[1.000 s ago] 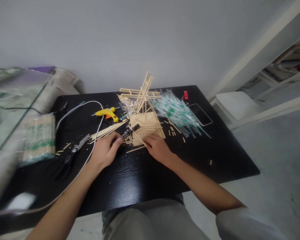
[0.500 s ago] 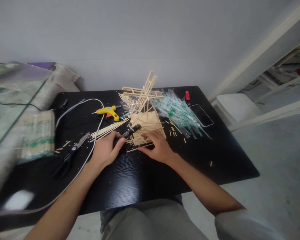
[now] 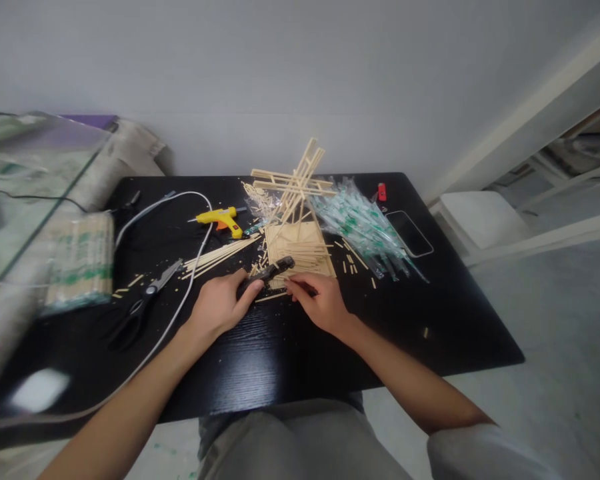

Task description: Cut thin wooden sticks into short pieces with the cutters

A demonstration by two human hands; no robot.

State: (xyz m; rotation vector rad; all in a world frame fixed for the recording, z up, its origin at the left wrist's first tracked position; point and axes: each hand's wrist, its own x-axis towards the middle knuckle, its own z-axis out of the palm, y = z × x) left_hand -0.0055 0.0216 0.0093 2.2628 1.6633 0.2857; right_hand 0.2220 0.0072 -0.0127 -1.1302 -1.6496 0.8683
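Observation:
My left hand point(image 3: 223, 300) is closed around a dark pair of pliers point(image 3: 277, 267), whose head points right over a pile of thin wooden sticks point(image 3: 305, 250). My right hand point(image 3: 320, 303) is at the near edge of that pile, thumb and fingertips pinched together. What lies between those fingertips is too small to make out. A single wooden stick point(image 3: 271, 297) runs up to them from the left. Behind the pile rises a windmill-like frame of glued sticks point(image 3: 296, 187), its crossed blades tilted, over a flat stick base point(image 3: 293, 232).
Left of the pile are a yellow glue gun point(image 3: 223, 219), loose long sticks point(image 3: 220, 257), scissors point(image 3: 145, 300) and a white cable point(image 3: 187, 290). A bagged stick bundle point(image 3: 80, 260) is farther left. Plastic wrappers point(image 3: 363, 223), a phone point(image 3: 410, 233) and a red object point(image 3: 381, 192) are right.
My right hand's fingers have gone from spread over the sticks to a pinch at the pile's near edge. The pliers stay in my left hand. The view has shifted slightly.

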